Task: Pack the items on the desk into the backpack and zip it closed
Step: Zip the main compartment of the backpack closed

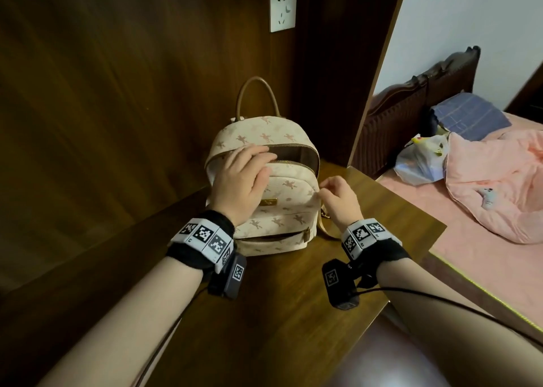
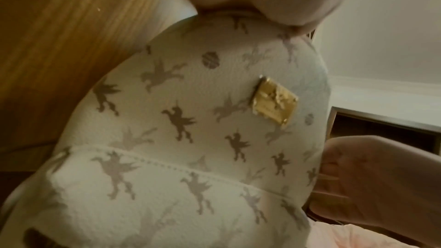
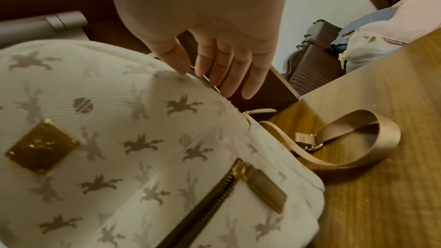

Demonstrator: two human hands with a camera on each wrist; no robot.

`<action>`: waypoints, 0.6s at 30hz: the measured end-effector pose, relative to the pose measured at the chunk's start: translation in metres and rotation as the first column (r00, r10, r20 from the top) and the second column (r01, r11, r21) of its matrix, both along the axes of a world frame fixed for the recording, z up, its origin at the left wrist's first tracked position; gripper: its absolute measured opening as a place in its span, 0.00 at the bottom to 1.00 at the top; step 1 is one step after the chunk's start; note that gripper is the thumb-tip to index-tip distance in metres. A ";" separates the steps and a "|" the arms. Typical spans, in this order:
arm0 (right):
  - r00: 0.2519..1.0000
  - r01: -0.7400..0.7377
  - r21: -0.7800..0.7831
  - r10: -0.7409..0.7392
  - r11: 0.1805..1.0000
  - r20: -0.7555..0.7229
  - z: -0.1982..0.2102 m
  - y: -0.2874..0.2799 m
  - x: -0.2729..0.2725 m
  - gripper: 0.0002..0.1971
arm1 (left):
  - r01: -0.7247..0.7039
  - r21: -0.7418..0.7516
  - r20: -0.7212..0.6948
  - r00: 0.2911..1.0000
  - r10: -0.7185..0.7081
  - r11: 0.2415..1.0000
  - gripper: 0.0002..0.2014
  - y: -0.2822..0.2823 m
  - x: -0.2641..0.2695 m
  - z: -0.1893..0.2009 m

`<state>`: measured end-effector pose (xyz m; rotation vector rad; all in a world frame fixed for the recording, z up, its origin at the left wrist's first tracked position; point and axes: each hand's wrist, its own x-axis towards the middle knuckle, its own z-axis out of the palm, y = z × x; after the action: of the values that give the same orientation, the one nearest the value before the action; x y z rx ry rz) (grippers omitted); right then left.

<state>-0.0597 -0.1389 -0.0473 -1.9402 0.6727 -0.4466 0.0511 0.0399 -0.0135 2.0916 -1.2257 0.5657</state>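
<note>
At centre frame on desk (image 1: 293,298), backpack (image 1: 282,198) upright, mouth unzipped, steadied under left hand (image 1: 241,181) laid flat with relaxed fingers, against right hand (image 1: 340,198) pinching zip pull (image 3: 202,80) at right edge, likely for closing.

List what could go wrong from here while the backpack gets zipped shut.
1. The main zipper gapes open; the right hand pinches at the backpack's side edge, and a pinch that light might slip.
2. The left hand rests flat over the opening's left end, so fingers could get caught if the slider runs that way.
3. The strap lies looped on the desk and may snag.
</note>
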 end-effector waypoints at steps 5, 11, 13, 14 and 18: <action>0.989 -0.114 -0.161 0.097 0.980 -0.110 -0.017 -0.009 -0.007 0.08 | -0.098 0.090 0.076 0.993 0.091 0.991 0.28 -0.004 0.000 -0.005; 0.901 -0.285 -0.090 0.234 0.954 -0.366 -0.034 -0.011 -0.013 0.12 | -0.295 0.055 0.110 0.951 0.288 0.954 0.29 -0.013 -0.002 -0.005; 0.902 -0.287 -0.088 0.238 0.954 -0.362 -0.037 -0.009 -0.014 0.13 | -0.311 0.026 0.100 0.946 0.307 0.950 0.29 -0.013 -0.006 -0.005; 0.901 -0.288 -0.096 0.236 0.953 -0.364 -0.037 -0.009 -0.014 0.14 | -0.296 0.000 0.103 0.950 0.295 0.955 0.29 -0.011 -0.007 -0.007; 0.908 -0.279 -0.135 0.216 0.951 -0.358 -0.037 -0.004 -0.014 0.13 | -0.175 -0.080 0.171 0.967 0.187 0.981 0.32 -0.001 -0.010 -0.021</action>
<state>-0.0739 -0.1432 -0.0844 -2.2715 0.6028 -0.0096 0.0413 0.0384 -0.0348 2.1488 -1.1018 0.8803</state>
